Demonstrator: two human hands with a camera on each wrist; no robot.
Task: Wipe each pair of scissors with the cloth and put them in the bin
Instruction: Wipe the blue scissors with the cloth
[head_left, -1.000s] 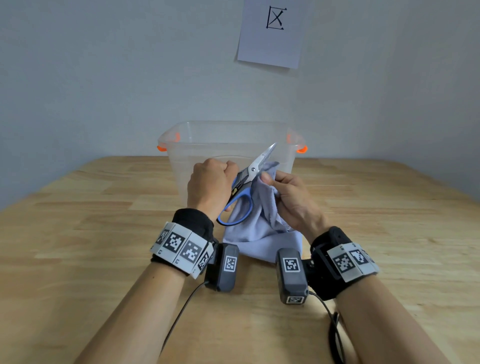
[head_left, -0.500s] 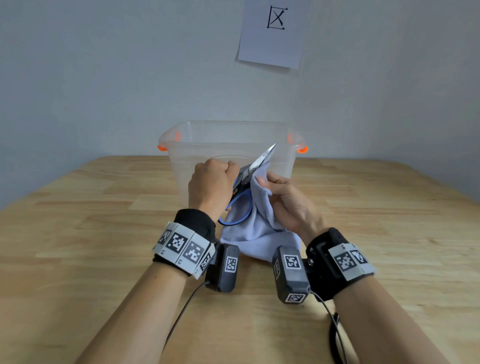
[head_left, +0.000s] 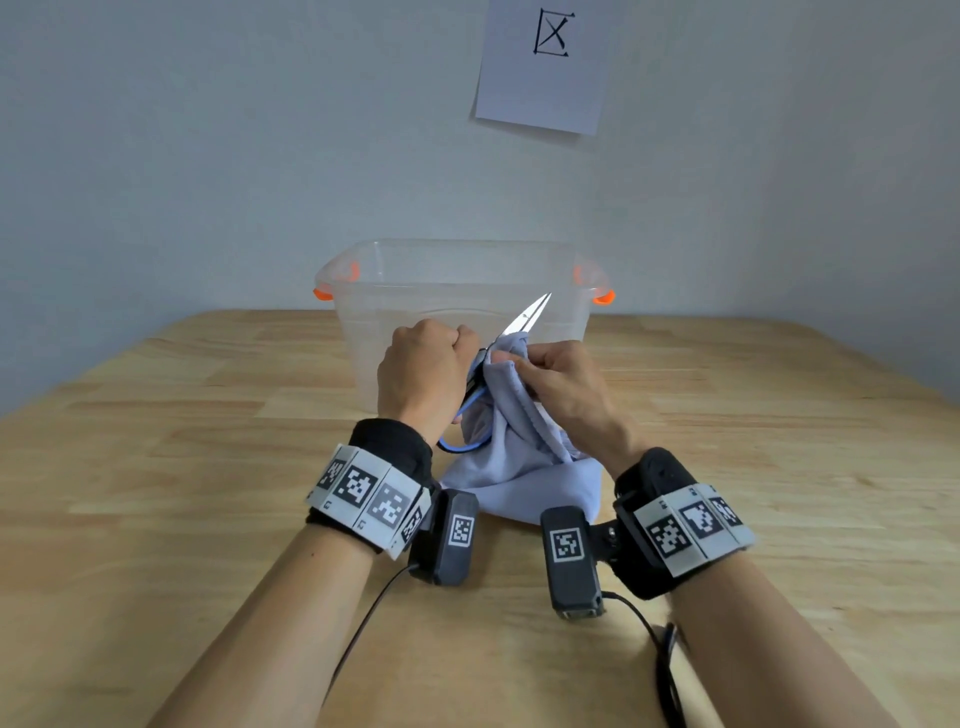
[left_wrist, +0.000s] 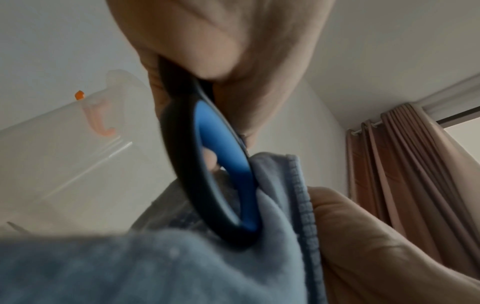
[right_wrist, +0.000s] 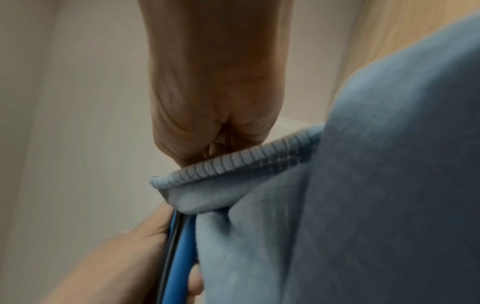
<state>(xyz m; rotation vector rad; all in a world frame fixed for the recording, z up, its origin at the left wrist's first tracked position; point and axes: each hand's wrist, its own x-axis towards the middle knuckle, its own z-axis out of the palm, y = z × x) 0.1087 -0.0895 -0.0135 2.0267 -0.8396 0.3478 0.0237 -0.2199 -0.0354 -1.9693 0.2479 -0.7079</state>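
Evidently the left hand (head_left: 422, 371) was curled tight round the handles of the scissors (head_left: 524, 319), holding them above the middle of the desk (head_left: 156, 441) with the blades angled up toward the far edge, probably so the steel stood free for wiping. The right hand (head_left: 558, 384) pinched a fold of the cloth (head_left: 519, 467) around the blades near the pivot, leaving only the tip bare, while the rest of the cloth trailed onto the desk. Just behind, the bin (head_left: 457, 270) stood open-topped, seemingly set close for an easy drop.
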